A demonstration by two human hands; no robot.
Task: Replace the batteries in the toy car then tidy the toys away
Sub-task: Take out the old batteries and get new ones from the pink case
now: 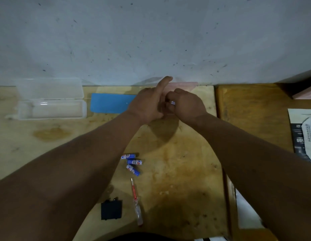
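My two hands meet near the table's far edge. My right hand (184, 105) pinches a blue-and-white battery (172, 102), of which only a small bit shows between the fingers. My left hand (147, 105) lies against the right with its index finger pointing up; whatever it holds is hidden. No toy car is visible. Three more blue-and-white batteries (132, 163) lie loose mid-table. Closer to me are a red screwdriver with a clear handle (136, 202) and a black battery cover (111, 209).
An open clear plastic box (50, 101) sits at the far left, with a blue flat sheet (109, 103) beside it. A pale pink object (184, 84) leans on the wall behind my hands. Printed packaging (304, 134) lies at the right edge.
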